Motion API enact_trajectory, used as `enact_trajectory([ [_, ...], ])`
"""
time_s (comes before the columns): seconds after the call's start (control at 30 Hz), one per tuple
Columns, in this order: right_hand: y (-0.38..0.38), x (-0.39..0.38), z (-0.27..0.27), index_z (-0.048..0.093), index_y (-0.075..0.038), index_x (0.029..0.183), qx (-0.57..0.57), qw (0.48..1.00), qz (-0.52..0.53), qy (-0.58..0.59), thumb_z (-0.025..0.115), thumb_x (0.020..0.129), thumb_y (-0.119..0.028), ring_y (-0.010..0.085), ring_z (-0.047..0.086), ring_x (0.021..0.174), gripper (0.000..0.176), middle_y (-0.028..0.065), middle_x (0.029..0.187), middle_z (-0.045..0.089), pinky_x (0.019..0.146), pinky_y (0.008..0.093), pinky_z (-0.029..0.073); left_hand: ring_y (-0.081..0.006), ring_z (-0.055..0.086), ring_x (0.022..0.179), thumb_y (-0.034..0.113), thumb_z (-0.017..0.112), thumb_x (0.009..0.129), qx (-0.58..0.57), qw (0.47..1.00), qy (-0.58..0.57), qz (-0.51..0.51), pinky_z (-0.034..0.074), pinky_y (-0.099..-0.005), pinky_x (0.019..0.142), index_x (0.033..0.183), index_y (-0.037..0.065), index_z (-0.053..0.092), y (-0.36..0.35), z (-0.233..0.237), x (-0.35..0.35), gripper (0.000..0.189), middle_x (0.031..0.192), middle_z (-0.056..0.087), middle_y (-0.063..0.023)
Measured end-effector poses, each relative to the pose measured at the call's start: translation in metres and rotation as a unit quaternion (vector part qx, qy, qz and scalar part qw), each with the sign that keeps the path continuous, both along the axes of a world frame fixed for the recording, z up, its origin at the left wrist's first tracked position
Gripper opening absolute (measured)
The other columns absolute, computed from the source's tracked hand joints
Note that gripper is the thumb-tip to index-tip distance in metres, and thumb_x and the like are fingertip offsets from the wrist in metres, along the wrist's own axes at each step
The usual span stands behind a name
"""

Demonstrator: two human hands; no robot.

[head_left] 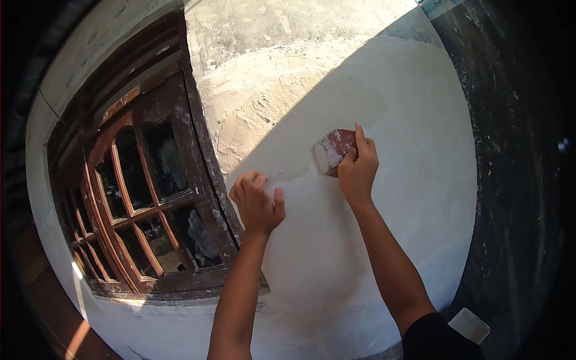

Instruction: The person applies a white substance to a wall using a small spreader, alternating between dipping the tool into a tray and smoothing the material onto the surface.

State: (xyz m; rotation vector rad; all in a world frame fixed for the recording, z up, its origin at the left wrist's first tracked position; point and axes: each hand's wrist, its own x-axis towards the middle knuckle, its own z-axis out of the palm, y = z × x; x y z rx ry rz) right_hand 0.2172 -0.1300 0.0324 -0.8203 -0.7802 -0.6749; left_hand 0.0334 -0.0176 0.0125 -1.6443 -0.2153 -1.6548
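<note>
Head cam: right hand [358, 171] gripped a reddish pad [333, 150] on the wall [414, 204], left hand [258, 204] curled, empty. Mostly smooth white; the rough patch [252, 102] looked undone imo.

White plastered wall [360, 252], reddish block [333, 150] against it

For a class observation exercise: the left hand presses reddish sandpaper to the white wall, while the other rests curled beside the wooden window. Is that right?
No. The head view shows the right hand pressing the reddish sandpaper to the white wall; the left hand rests curled beside the wooden window.
</note>
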Motion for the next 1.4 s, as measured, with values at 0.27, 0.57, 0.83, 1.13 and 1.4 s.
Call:
enact_trajectory([
  [0.27, 0.003, 0.001, -0.014, 0.05, 0.006, 0.134, -0.018, 1.0, 0.0, -0.025, 0.046, 0.082, 0.011, 0.0308, 0.059, 0.083, 0.053, 0.0181, 0.097, 0.055, 0.074, 0.0367, 0.049, -0.0342, 0.043, 0.111, 0.035, 0.049, 0.091, -0.001, 1.0, -0.003, -0.003, 0.025, -0.0497, 0.096, 0.119, 0.01, 0.04, 0.0, -0.001, 0.0, 0.039, 0.113, 0.049, -0.0137],
  [0.57, 0.0, -0.006, -0.015, 0.048, 0.006, 0.135, -0.012, 0.999, -0.006, -0.043, 0.048, 0.084, 0.01, 0.0306, 0.058, 0.085, 0.052, 0.0169, 0.098, 0.054, 0.076, 0.038, 0.049, -0.0344, 0.043, 0.112, 0.035, 0.049, 0.091, -0.003, 1.0, 0.003, -0.001, 0.025, -0.0498, 0.096, 0.12, 0.009, 0.04, -0.002, 0.001, 0.001, 0.039, 0.114, 0.048, -0.0138],
  [0.83, 0.007, -0.004, -0.003, 0.048, 0.005, 0.135, 0.013, 0.999, 0.0, 0.047, 0.049, 0.085, 0.007, 0.0307, 0.058, 0.083, 0.051, 0.0179, 0.094, 0.053, 0.076, 0.0395, 0.048, -0.0344, 0.043, 0.112, 0.035, 0.049, 0.092, -0.008, 1.0, 0.001, 0.001, 0.026, -0.0503, 0.096, 0.12, 0.01, 0.04, 0.0, -0.001, 0.0, 0.039, 0.114, 0.048, -0.0143],
  [1.13, 0.016, -0.011, -0.006, 0.048, 0.006, 0.135, -0.01, 0.999, -0.026, -0.028, 0.049, 0.085, 0.008, 0.0296, 0.058, 0.083, 0.05, 0.0171, 0.096, 0.053, 0.074, 0.0384, 0.048, -0.0343, 0.044, 0.11, 0.035, 0.049, 0.092, -0.005, 1.0, 0.003, -0.009, 0.026, -0.0498, 0.096, 0.119, 0.01, 0.04, 0.0, 0.0, 0.0, 0.039, 0.113, 0.049, -0.014],
  [1.4, 0.018, -0.005, -0.006, 0.05, 0.005, 0.133, -0.032, 0.995, -0.024, -0.086, 0.05, 0.084, 0.008, 0.0298, 0.059, 0.084, 0.049, 0.0173, 0.097, 0.055, 0.076, 0.0391, 0.049, -0.0344, 0.043, 0.111, 0.034, 0.049, 0.091, -0.005, 1.0, 0.003, -0.011, 0.026, -0.0495, 0.096, 0.119, 0.009, 0.04, 0.001, 0.0, 0.0, 0.038, 0.113, 0.049, -0.014],
])
